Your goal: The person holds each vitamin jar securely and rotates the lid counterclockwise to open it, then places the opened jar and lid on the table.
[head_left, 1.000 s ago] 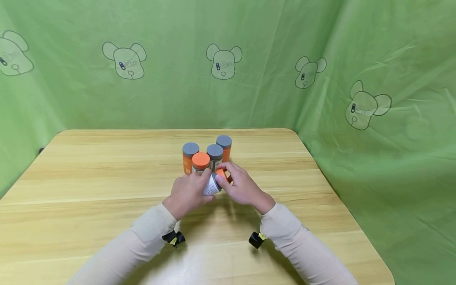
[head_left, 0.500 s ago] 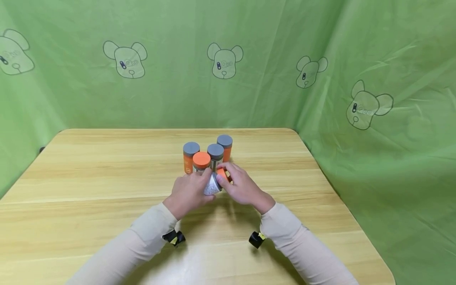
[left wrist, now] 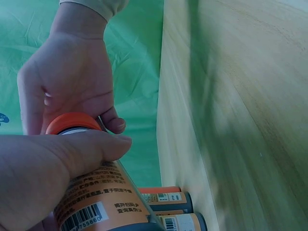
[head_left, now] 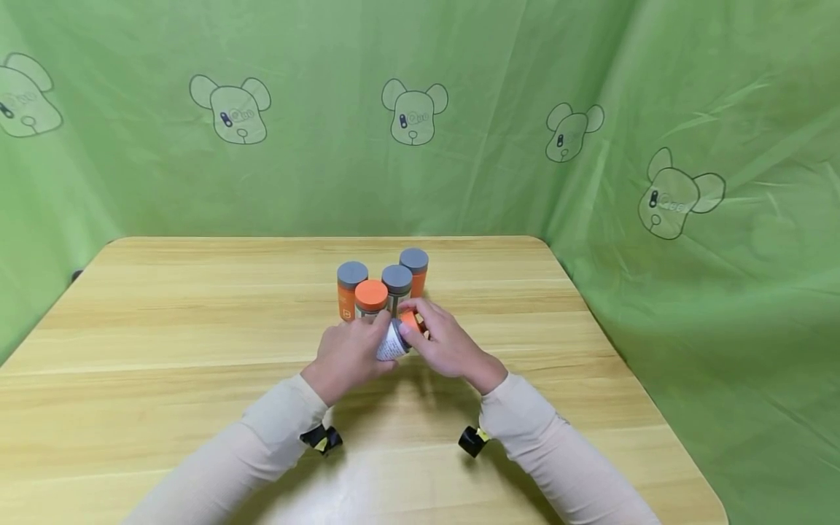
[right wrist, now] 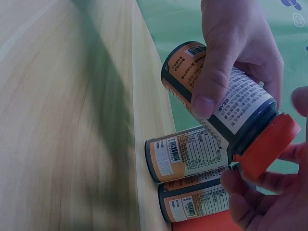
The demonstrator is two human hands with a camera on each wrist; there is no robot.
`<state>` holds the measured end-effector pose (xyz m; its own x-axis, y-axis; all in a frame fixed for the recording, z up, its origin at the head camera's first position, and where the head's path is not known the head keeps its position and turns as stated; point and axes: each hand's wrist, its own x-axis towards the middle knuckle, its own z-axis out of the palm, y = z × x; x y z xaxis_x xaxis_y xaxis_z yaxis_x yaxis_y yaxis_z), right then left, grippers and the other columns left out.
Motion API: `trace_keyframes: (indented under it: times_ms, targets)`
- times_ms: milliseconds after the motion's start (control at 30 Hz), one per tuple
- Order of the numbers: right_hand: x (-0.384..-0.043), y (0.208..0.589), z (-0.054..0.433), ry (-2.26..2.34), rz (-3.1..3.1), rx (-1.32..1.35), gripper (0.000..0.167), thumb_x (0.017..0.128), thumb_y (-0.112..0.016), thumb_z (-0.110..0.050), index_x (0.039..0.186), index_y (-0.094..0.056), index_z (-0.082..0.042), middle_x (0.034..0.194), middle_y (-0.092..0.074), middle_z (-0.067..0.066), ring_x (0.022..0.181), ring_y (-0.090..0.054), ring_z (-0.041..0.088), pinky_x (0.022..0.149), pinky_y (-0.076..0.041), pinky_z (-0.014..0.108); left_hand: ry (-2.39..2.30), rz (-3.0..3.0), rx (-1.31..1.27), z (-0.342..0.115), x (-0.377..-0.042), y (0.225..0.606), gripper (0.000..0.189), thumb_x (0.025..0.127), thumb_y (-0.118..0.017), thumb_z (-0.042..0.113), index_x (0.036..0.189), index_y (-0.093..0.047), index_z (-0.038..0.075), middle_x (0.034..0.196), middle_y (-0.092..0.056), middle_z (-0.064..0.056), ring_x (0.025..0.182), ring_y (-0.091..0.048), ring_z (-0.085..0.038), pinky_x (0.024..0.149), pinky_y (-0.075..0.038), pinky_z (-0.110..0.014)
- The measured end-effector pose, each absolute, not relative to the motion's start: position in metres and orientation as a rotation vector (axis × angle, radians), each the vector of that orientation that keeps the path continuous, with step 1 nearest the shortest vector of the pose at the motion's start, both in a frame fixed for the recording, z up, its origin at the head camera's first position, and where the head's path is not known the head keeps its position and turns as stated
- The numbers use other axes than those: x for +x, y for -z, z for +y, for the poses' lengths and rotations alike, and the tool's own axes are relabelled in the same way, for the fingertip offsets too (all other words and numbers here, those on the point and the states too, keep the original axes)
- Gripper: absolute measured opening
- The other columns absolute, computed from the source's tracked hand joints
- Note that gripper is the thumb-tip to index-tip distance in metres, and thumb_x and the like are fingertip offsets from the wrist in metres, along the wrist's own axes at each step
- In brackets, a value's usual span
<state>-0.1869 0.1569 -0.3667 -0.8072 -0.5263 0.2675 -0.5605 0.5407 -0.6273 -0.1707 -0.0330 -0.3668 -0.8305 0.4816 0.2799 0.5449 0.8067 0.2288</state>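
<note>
My left hand grips a supplement bottle with a printed label, held tilted above the table. An orange cap sits at the bottle's mouth, slightly askew in the right wrist view. My right hand pinches this cap between thumb and fingers. Just beyond the hands stand more bottles: one with an orange lid, and grey-lidded ones at the left, middle and back right. The hands hide the lower parts of some of them.
The bottles stand on a light wooden table with rounded corners. Green curtain with bear-head prints hangs behind and along the right side. Black wrist cameras hang under both sleeves, the left camera and the right camera.
Both hands stay almost in place around the bottle. The orange cap and bottle neck shift very slightly between the fingers; the standing bottles remain where they were.
</note>
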Motion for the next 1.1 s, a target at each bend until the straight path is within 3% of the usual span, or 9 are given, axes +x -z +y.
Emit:
trace_keyframes:
  times_ms: [167,367,667,900,1100]
  targets:
    - [-0.1883,0.3684,0.1572,-1.132,-2.726,0.927,0.038,0.104,-0.043,-0.031,0.127,-0.049,-0.001,0.112,-0.058,0.013,0.091,-0.058,0.022,0.075,-0.051,0.033,0.434,-2.769,-0.806,-0.0328,-0.1702,0.367,0.057,0.072,-0.086,0.036,0.109,-0.053,0.008,0.083,-0.064,-0.008,0.063,-0.06,-0.02,0.046,-0.048,-0.035]
    - [-0.187,0.3679,0.1564,-1.143,-2.722,0.926,0.034,0.102,-0.047,-0.024,0.127,-0.049,-0.001,0.102,-0.059,0.011,0.082,-0.057,0.02,0.068,-0.05,0.032,0.427,-2.78,-0.805,-0.033,-0.1699,0.367,0.057,0.072,-0.086,0.036,0.109,-0.053,0.008,0.083,-0.064,-0.007,0.063,-0.06,-0.02,0.047,-0.049,-0.036]
    - [-0.1863,0.3657,0.1565,-1.135,-2.718,0.935,0.037,0.103,-0.046,-0.027,0.128,-0.049,-0.001,0.112,-0.058,0.014,0.088,-0.057,0.022,0.072,-0.05,0.033,0.417,-2.768,-0.806,-0.0332,-0.1704,0.3657,0.058,0.072,-0.086,0.036,0.11,-0.053,0.008,0.082,-0.064,-0.008,0.062,-0.06,-0.02,0.047,-0.049,-0.036]
    - [-0.186,0.3663,0.1563,-1.149,-2.719,0.918,0.033,0.102,-0.047,-0.024,0.126,-0.049,-0.002,0.104,-0.06,0.012,0.082,-0.058,0.019,0.069,-0.05,0.031,0.414,-2.776,-0.803,-0.0323,-0.1702,0.3648,0.056,0.072,-0.086,0.037,0.108,-0.052,0.008,0.082,-0.063,-0.007,0.062,-0.06,-0.02,0.047,-0.049,-0.037]
    - [-0.1863,0.3659,0.1575,-1.158,-2.703,0.94,0.034,0.101,-0.048,-0.023,0.128,-0.049,-0.002,0.108,-0.057,0.014,0.084,-0.057,0.021,0.068,-0.05,0.032,0.398,-2.787,-0.801,-0.0317,-0.1702,0.3653,0.057,0.073,-0.085,0.037,0.109,-0.053,0.008,0.082,-0.063,-0.007,0.062,-0.059,-0.019,0.047,-0.048,-0.035]
